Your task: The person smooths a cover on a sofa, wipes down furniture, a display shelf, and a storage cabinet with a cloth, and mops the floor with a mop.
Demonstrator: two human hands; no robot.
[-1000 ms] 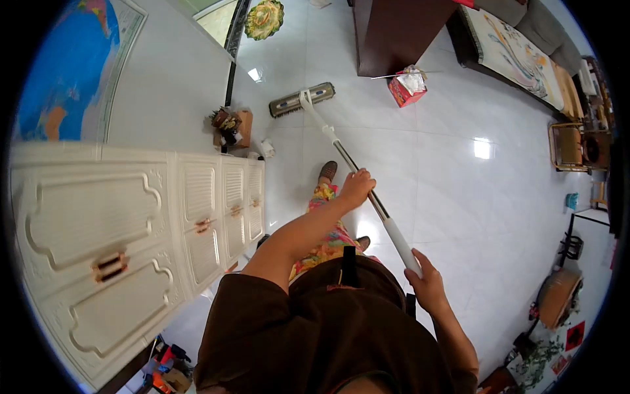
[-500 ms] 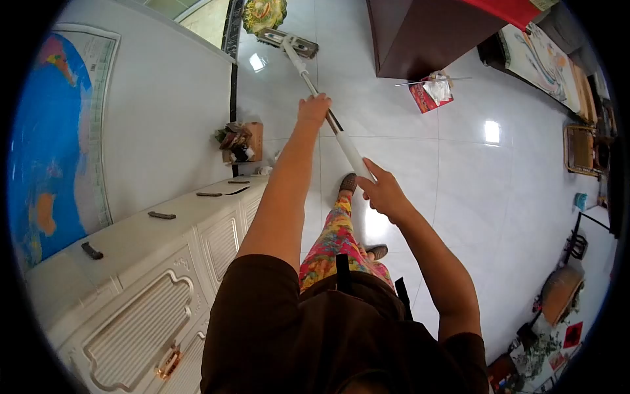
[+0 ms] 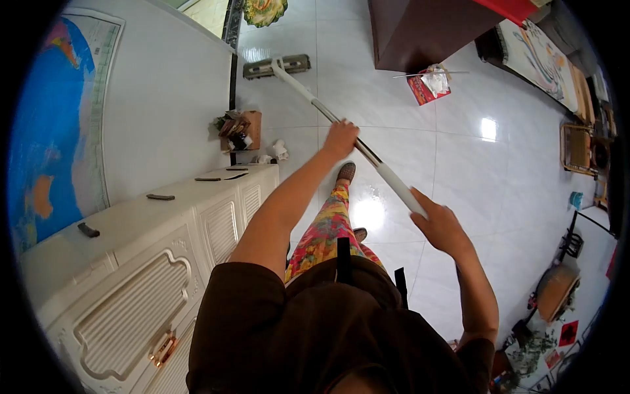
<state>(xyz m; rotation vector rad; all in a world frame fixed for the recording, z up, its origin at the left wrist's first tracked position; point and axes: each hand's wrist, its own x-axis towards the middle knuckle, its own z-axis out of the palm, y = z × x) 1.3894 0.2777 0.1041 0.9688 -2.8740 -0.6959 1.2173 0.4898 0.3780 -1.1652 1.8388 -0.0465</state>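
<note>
A flat mop (image 3: 293, 81) slants across the floor, its grey rectangular head (image 3: 298, 63) resting on the white tiles near the left wall. My left hand (image 3: 342, 138) is closed around the middle of the metal pole. Lower down, my right hand (image 3: 438, 223) grips the white end of the handle. The mop head stands just beyond a cardboard box (image 3: 254, 128) filled with assorted items, and crumpled white paper (image 3: 280, 150) lies on the floor beside that box.
White cabinets (image 3: 216, 223) run along the left below a wall map (image 3: 52, 144). A dark brown furniture block (image 3: 420, 33) stands ahead, with a red box (image 3: 430, 92) at its foot. A green-and-yellow round object (image 3: 265, 10) sits at the far wall; furniture lines the right.
The mop head has come back toward me and slightly left, away from the round object. Both hands have shifted right and back with the handle.
</note>
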